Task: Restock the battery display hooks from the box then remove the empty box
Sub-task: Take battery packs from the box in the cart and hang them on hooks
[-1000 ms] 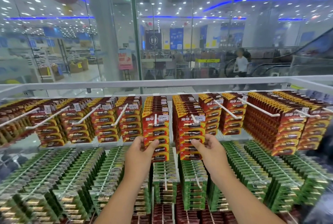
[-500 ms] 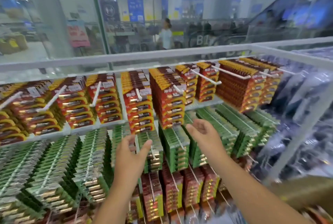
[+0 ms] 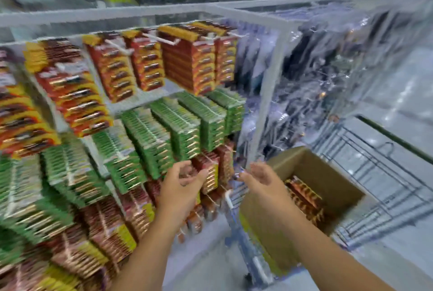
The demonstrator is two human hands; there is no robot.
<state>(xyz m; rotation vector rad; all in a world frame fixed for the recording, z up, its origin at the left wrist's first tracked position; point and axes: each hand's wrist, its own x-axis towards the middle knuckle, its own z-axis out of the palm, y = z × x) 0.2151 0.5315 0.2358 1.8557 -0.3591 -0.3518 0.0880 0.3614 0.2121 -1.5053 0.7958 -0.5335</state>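
The frame is blurred by head motion. An open cardboard box [image 3: 328,173] sits at lower right on a cart, with a row of red battery packs [image 3: 304,199] inside. Red-and-yellow battery packs [image 3: 187,65] hang on the top hooks, green packs [image 3: 185,126] on the row below, dark red packs [image 3: 208,173] lower down. My left hand [image 3: 180,187] hovers in front of the dark red packs, fingers loosely curled, holding nothing. My right hand [image 3: 260,178] hangs just left of the box's near rim, fingers relaxed and empty.
A white post [image 3: 269,94] ends the rack on the right; shiny clear-wrapped goods [image 3: 328,80] hang past it. A wire cart frame [image 3: 379,187] carries the box, with a blue handle [image 3: 236,211] beside it. Pale floor [image 3: 398,108] lies to the right.
Both hands have left the red packs on the top hooks and dropped down and to the right. My view swung right and down, bringing the box and cart into sight.
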